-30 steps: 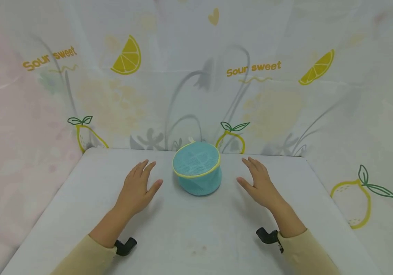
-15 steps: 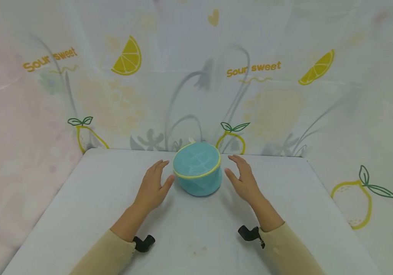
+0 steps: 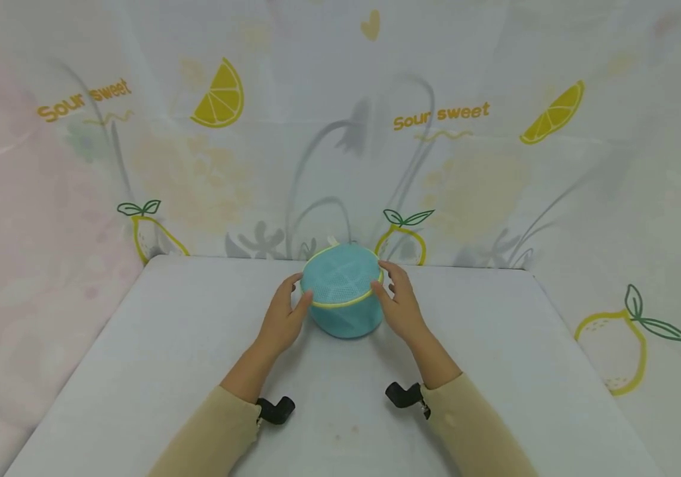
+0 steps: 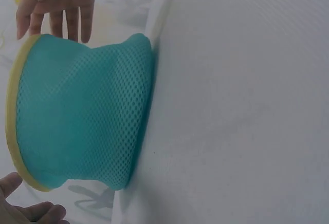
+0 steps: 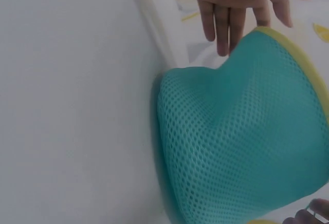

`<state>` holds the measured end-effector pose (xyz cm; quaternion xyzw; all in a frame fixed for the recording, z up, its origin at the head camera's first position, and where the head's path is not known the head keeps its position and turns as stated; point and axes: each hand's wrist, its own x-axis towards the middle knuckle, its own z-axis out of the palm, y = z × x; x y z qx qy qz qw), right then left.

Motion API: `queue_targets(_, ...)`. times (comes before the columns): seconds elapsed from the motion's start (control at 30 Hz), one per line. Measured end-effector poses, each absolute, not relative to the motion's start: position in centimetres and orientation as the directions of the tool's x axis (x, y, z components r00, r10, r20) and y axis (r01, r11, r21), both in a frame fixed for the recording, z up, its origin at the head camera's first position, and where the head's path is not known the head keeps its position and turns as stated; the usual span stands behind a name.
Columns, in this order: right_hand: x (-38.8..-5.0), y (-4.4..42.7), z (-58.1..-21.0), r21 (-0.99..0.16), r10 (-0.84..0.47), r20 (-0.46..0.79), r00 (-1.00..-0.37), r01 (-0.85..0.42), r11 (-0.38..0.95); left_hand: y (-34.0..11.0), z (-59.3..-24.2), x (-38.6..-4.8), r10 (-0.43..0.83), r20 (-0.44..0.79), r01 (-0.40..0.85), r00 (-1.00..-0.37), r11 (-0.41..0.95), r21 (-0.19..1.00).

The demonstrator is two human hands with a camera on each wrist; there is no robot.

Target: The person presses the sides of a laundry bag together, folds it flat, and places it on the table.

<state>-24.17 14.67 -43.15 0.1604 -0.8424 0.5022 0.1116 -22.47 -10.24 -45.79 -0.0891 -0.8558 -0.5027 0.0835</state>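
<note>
We see a white table (image 3: 138, 344) in dim light, and behind it a pale cloth (image 3: 311, 66) printed with yellow lemon slices (image 3: 220, 99), grey flowers (image 3: 355, 132) and orange "Sour sweet" lettering (image 3: 442, 116)

Just "Sour sweet" in orange lettering (image 3: 442, 116), two times over on that lemon-print backdrop (image 3: 311, 59), left and right

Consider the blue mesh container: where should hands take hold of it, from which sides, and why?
Probably at opposite sides of the yellow rim, coming from left and right, where the left hand and right hand are: the rim circles the tilted top, while the mesh wall below dips inward.
</note>
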Motion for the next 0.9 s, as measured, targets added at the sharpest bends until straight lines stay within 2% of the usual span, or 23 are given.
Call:
queue_targets(0.5, -25.1, 12.6, -43.3, -0.809, -0.114, 0.359, -0.926, -0.370, 0.457, -8.9, -45.9, -23.3, 0.054, 0.104, 0.116, -0.993, 0.353, 0.928)
queue_targets(0.9, -25.0, 12.1, -43.0, -0.818, -0.086, 0.266, -0.960, -0.272, 0.506, -8.2, -46.2, -23.6, 0.075, 0.092, 0.110, -0.993, 0.283, 0.953)
